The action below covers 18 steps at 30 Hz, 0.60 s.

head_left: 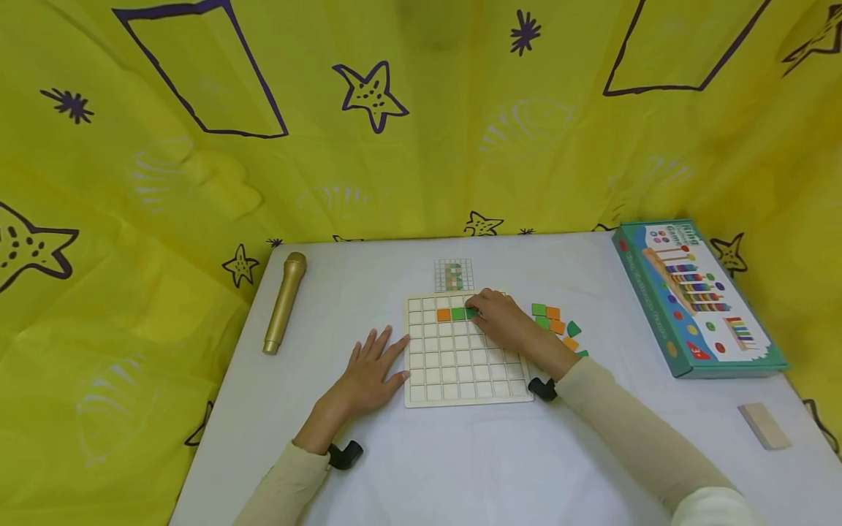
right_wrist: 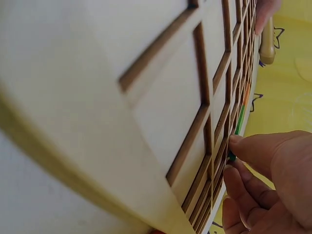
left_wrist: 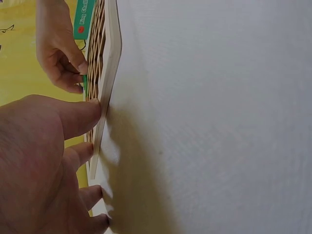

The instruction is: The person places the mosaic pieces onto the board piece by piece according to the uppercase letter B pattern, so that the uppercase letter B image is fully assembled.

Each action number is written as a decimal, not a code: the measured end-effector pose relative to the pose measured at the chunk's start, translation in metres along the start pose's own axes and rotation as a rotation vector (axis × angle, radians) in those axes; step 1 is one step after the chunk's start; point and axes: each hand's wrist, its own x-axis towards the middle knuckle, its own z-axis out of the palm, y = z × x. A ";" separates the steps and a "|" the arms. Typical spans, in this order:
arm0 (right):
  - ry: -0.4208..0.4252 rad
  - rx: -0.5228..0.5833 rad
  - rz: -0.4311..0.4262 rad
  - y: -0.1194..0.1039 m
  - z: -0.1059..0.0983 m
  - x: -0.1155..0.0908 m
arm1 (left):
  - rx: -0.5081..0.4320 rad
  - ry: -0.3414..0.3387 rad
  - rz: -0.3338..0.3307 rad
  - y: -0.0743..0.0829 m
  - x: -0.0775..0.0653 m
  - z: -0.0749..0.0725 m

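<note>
Fingers of the right hand (head_left: 500, 320) pinch a green tile (head_left: 471, 313) at the grid board (head_left: 449, 375), beside a green square (head_left: 457, 314); best align edges before pressing; left hand (head_left: 368, 376), fingers spread, should steady the board.

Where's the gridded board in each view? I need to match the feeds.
Head: board, just below and right of centre.
Left wrist: board, edge-on strip left of centre, down from the top.
Right wrist: board, close up, spanning left and middle.
Shared landmark: right hand.
</note>
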 end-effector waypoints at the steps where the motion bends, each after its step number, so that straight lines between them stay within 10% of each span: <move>1: 0.002 0.005 0.003 0.000 0.000 0.000 | -0.001 0.000 0.001 0.000 0.000 0.000; 18: 0.038 0.023 -0.004 0.006 -0.005 -0.007 | -0.007 -0.011 -0.003 0.000 0.000 -0.001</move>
